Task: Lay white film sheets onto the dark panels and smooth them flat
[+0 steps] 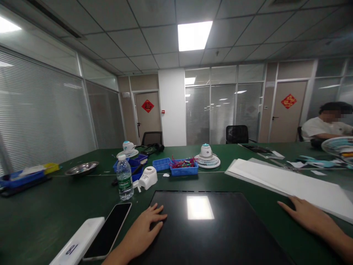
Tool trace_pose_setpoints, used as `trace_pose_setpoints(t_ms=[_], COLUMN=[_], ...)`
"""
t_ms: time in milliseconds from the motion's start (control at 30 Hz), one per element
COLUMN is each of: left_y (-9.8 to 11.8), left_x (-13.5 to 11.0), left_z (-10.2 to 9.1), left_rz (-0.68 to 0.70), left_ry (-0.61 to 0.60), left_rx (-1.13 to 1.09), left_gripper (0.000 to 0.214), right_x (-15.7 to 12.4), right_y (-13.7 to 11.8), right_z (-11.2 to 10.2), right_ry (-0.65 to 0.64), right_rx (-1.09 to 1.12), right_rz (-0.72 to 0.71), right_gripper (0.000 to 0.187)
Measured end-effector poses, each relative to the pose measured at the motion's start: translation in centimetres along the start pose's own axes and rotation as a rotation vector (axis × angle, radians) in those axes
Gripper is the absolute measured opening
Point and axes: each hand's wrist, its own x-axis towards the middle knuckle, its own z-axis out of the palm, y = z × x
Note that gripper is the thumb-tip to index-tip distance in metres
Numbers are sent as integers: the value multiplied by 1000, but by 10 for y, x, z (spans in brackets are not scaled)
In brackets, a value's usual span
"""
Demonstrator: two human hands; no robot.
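A large black glossy panel (217, 235) lies flat on the green table in front of me, with a ceiling light mirrored in it. My left hand (145, 228) rests at the panel's left edge, fingers spread and nothing held. To the right of the panel, my right hand (306, 215) is open beside a long white board (286, 180), its fingers stretched out. Whether that hand touches the board I cannot tell. Left of my left hand lie a smartphone (110, 230) with a dark screen and a white slab marked 18 (78, 241).
A water bottle (125, 180) stands beyond the phone, near a white plastic housing (149, 177). A blue tray (184, 167) holds red wires; a white fan (206, 157) sits behind it. At left is a metal dish (82, 168). A person (325, 125) sits far right.
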Motion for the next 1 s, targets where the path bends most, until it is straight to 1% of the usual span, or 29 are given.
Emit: trace_pose_setpoints(t_ms=[33,100,133,200,267,333,400,467,567,667,767,900,967,1000], left_y=[1,4,5,8,10,10,10,9,8,7,6,7,8,7], left_x=[2,4,5,6,6,5,5,5,6,6,6,6,6,5], left_z=[1,2,2,2,2,1,1,1,2,4,6,7,6,5], left_rz=[-8,-28,-35,-41,-40,-40,-44,-49,-50,-55,-59,-67,-71,-73], left_ry=[-1,-2,-6,-5,6,20,29,31,18,5,16,35,35,30], left_rx=[12,32,39,38,13,-20,-42,-51,-48,-21,-2,-6,-18,-33], left_gripper=[34,34,34,33,33,32,32,33,35,37,37,36,37,38], right_x=[-2,-5,-5,-6,-7,-11,-15,-18,-21,-23,-26,-33,-40,-45], right_y=[6,2,-4,-13,-14,-8,-5,-12,-41,-72,-90,-114,-137,-151], right_z=[2,-5,-10,-19,-24,-24,-24,-28,-40,-55,-67,-81,-87,-90], right_ry=[-51,-119,-122,-110,-79,-77,-117,-137,-144,-201,-210,-194,-194,-200], right_rx=[-24,-118,-160,-198,-189,-180,-169,-180,-245,-268,-270,-263,-231,-193], right_rz=[31,91,109,89,59,118,221,248,142,44,25,10,-69,-143], right_gripper=[73,78,79,79,79,82,86,84,69,54,41,35,34,34])
